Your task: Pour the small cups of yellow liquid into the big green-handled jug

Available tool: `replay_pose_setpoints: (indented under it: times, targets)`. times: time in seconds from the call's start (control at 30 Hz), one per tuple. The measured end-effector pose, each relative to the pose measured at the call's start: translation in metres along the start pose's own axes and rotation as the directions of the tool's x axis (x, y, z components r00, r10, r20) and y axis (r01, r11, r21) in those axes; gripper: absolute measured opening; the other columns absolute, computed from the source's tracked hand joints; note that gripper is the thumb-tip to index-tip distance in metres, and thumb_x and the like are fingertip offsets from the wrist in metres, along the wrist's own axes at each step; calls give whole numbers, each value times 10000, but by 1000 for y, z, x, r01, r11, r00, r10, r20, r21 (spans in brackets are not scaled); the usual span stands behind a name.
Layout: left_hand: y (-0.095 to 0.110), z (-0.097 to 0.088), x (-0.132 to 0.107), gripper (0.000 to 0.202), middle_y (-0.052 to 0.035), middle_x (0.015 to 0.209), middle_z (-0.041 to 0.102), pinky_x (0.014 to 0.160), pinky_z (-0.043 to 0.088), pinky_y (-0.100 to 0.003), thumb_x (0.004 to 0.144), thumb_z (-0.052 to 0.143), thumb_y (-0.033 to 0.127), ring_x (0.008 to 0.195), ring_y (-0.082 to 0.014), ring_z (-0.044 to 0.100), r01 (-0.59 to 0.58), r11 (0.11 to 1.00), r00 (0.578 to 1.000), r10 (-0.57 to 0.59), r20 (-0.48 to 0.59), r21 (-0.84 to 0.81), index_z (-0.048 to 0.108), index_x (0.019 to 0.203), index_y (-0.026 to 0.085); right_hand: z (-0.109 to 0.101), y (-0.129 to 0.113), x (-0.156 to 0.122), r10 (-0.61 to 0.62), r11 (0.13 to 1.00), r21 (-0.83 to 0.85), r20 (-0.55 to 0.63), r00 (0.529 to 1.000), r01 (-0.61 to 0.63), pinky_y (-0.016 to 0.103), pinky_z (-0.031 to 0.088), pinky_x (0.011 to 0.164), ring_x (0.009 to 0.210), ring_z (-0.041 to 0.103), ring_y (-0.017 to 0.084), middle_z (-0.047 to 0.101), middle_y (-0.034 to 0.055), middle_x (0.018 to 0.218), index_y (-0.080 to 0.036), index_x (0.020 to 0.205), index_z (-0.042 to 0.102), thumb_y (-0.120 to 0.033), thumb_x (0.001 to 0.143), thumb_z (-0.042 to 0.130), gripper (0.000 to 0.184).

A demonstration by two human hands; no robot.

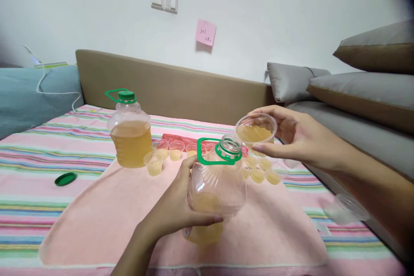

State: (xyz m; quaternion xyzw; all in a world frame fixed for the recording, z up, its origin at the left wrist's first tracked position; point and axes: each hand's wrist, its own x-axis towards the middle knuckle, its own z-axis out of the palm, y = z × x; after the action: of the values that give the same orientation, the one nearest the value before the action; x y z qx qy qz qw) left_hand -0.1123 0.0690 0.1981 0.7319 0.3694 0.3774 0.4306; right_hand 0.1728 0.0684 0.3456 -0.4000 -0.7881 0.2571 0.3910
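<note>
My left hand (pixel 176 211) is wrapped round the body of a clear plastic jug (pixel 216 185) with a green carrying ring at its uncapped neck. Yellowish liquid shows low down inside the jug, which leans slightly. In my right hand (pixel 299 138) a clear plastic cup (pixel 255 131) of the same coloured liquid is gripped by its rim. The cup is tilted, its edge right at the jug's mouth; whether they touch I cannot tell. Behind the jug stand several small cups (pixel 176 150) with pale yellow liquid, partly hidden by the jug and my hands.
A second, capped jug (pixel 131 142) of yellowish liquid stands at the left. A loose green cap (pixel 65 179) lies on the striped sheet (pixel 26 189). Clear cups (pixel 349 207) lie at the right by the grey cushions (pixel 365 133). A pink cloth (pixel 106 228) lies beneath the work.
</note>
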Motion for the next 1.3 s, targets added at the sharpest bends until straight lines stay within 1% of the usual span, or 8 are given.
replay_pose_setpoints:
  times: [0.17,0.43,0.5,0.67,0.87,1.0,1.17,1.3]
  targets:
    - [1,-1,-1,1001,-121,1450,480,1141,500,-577,607,1011,547,1389,-396,510,16,1000,1000,-16,3,24,374,1327,268,-3,-4,2,-4,998,-55,8,1000,4,462,582,1087,1242,659,344,697,43,1301,-305,1245,710,-455,822,983,525]
    - [3,-1,-2,997,-133,1422,478,1129,497,-594,602,995,597,1335,-400,527,27,999,1000,-28,11,42,387,1311,249,-6,-14,4,-10,992,-123,30,999,14,445,583,1080,1222,672,330,705,35,1280,-295,1210,714,-479,818,970,503]
    - [4,-1,-2,1018,-134,1419,476,1131,492,-601,605,994,593,1328,-402,530,25,999,1000,-26,13,33,379,1340,252,-6,-16,4,-15,992,-121,39,999,19,450,578,1092,1232,669,332,706,33,1279,-297,1201,711,-469,816,967,494]
    - [5,-1,-1,1158,-130,1424,475,1134,486,-620,608,989,608,1332,-423,527,28,999,1000,-28,11,27,311,1490,285,-7,-19,5,-8,994,-113,50,999,14,485,579,1099,1231,667,356,706,35,1281,-305,1191,710,-463,800,976,499]
    - [4,-1,0,1188,-133,1455,481,1157,471,-636,606,993,603,1369,-438,516,13,1000,1000,-13,7,27,306,1526,296,-8,-20,8,-20,992,-123,67,998,29,472,616,1045,1235,660,366,703,39,1282,-301,1198,714,-474,792,985,518]
    - [4,-2,-1,1163,-137,1469,476,1164,470,-637,599,998,591,1386,-440,506,22,999,1000,-22,7,31,323,1493,280,-8,-23,10,-24,986,-160,73,997,36,477,629,1012,1198,674,369,703,42,1274,-305,1213,720,-481,792,980,525]
    - [3,-2,-2,1011,-134,1448,488,1157,479,-624,604,999,580,1382,-431,515,22,999,1000,-22,8,32,401,1351,254,-9,-24,10,-25,981,-190,82,996,40,473,638,982,1198,668,376,699,48,1272,-302,1213,721,-497,801,967,518]
    - [2,-2,-2,1034,-130,1450,494,1137,494,-618,600,1003,569,1386,-430,517,9,1000,1000,-9,7,19,386,1371,261,-12,-24,11,-35,973,-224,100,994,56,463,629,993,1200,667,370,696,33,1275,-320,1262,716,-474,808,970,542]
